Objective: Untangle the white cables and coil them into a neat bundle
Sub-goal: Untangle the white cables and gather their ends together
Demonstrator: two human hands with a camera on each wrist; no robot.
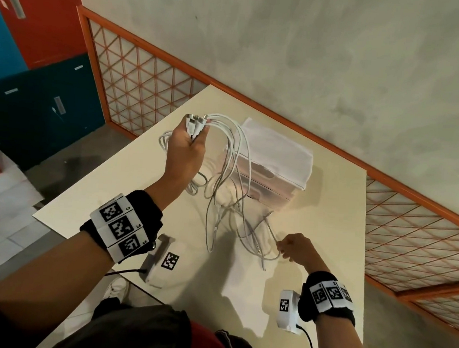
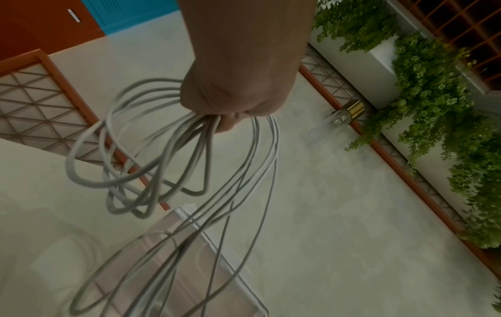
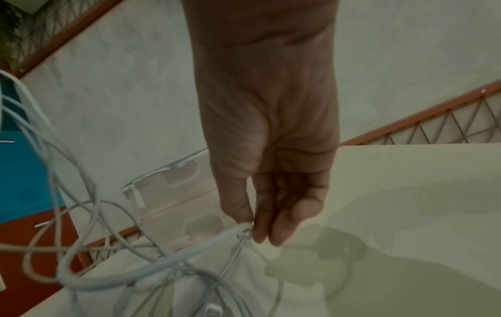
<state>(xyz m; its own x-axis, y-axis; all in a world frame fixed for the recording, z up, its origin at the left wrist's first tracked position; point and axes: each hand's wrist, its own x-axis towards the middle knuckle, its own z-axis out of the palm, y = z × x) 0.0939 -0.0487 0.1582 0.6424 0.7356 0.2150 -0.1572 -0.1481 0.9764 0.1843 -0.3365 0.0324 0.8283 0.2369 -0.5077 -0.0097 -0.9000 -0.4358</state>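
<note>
My left hand [image 1: 190, 141] is raised above the cream table [image 1: 329, 208] and grips several white cables [image 1: 232, 157] near their plug ends [image 1: 197, 120], which stick out above the fist. Long loops of the white cables [image 2: 168, 163] hang down from that left hand [image 2: 233, 100] to the tabletop. Lower right, my right hand [image 1: 294, 247] pinches one strand of the tangle just above the table. In the right wrist view, thumb and forefinger of the right hand [image 3: 252, 227] hold a small bend of white cable [image 3: 206, 242].
A clear plastic box with a white lid [image 1: 275, 160] stands on the table behind the hanging cables. An orange-framed lattice rail [image 1: 154, 70] runs past the table's far edges. Coloured lockers [image 1: 27, 51] stand at the left. Potted greenery [image 2: 433, 107] shows in the left wrist view.
</note>
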